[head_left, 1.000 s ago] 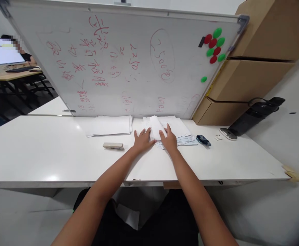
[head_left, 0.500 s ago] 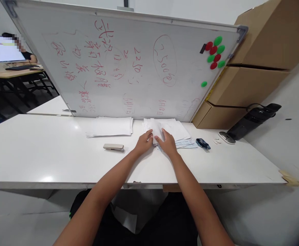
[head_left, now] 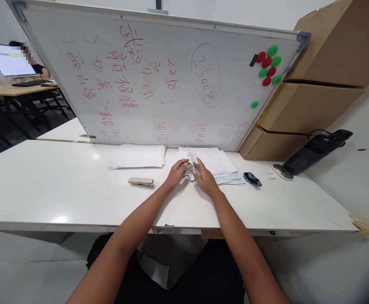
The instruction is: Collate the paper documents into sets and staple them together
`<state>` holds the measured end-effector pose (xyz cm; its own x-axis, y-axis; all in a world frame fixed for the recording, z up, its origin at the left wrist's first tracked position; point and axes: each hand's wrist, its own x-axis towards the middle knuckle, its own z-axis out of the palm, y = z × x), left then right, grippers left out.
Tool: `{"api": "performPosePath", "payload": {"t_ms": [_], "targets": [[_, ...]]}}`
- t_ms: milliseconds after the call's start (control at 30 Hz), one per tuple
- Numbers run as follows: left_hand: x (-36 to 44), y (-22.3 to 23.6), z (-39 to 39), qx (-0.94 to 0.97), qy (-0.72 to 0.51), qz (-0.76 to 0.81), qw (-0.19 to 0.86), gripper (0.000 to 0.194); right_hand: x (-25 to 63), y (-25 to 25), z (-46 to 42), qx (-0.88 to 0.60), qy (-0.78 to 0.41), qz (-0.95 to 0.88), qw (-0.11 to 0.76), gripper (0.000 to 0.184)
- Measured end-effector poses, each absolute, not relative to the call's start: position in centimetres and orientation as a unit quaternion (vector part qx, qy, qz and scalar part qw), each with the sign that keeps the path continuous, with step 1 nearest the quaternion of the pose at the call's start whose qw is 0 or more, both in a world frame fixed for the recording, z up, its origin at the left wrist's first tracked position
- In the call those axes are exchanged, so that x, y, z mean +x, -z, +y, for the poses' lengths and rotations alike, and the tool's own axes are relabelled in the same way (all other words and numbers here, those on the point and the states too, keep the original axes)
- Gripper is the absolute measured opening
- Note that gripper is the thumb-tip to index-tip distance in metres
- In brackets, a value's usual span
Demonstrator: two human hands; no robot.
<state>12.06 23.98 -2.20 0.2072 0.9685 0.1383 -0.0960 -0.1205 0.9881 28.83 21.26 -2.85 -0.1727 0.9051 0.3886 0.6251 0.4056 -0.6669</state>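
Between my hands a thin sheaf of paper (head_left: 191, 155) stands up, seen nearly edge-on; how many sheets it has I cannot tell. My left hand (head_left: 177, 174) is closed on its left side, the fingers bent. On the other side my right hand (head_left: 205, 179) grips it, thumb against the paper. Under and behind them lies a spread pile of papers (head_left: 224, 160), with blue-marked sheets poking out at its near right. Left of my hands are another stack of white paper (head_left: 137, 156) and a beige stapler (head_left: 141, 182).
A whiteboard (head_left: 178, 84) with red writing and magnets backs the white table (head_left: 86, 198). Cardboard boxes (head_left: 311, 105) rise at the right, beside a black bottle (head_left: 317, 151), a mouse (head_left: 282, 172) and a dark blue object (head_left: 252, 179). A person (head_left: 40, 69) sits far left by a monitor.
The paper in my hands has turned from facing me to nearly edge-on. My hands have shifted only slightly, and the view has moved a little.
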Motion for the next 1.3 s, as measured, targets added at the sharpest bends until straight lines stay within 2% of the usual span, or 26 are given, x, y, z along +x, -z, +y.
{"api": "performPosePath", "payload": {"t_ms": [100,233,300,433,600,767,967,1300], "targets": [[11.9,1.7,23.8,0.559,-0.488,0.375,0.556,0.034,28.7,3.0,21.4,-0.515,-0.159,-0.755,0.373,0.076],[12.0,2.0,23.6,0.607,-0.469,0.346,0.541,0.043,28.9,3.4,22.0,-0.594,-0.092,-0.713,0.362,0.069],[12.1,2.5,23.4,0.663,-0.457,0.347,0.480,0.048,29.1,3.4,22.2,-0.639,-0.060,-0.679,0.357,0.062],[12.2,3.8,23.8,0.781,-0.388,0.394,0.290,0.051,29.2,3.2,22.1,-0.683,-0.015,-0.639,0.352,0.051],[12.3,4.6,24.7,0.831,-0.264,0.463,0.163,0.045,28.9,2.8,21.9,-0.710,-0.033,-0.629,0.315,0.056],[12.3,4.7,25.0,0.843,-0.198,0.480,0.144,0.051,28.8,2.7,22.0,-0.720,-0.056,-0.631,0.282,0.057],[12.1,4.7,25.1,0.850,-0.173,0.474,0.155,0.073,28.8,2.5,21.9,-0.732,-0.052,-0.624,0.268,0.057],[12.2,5.0,25.0,0.848,-0.193,0.475,0.135,0.068,28.7,2.0,21.8,-0.734,-0.063,-0.629,0.250,0.056]]}}
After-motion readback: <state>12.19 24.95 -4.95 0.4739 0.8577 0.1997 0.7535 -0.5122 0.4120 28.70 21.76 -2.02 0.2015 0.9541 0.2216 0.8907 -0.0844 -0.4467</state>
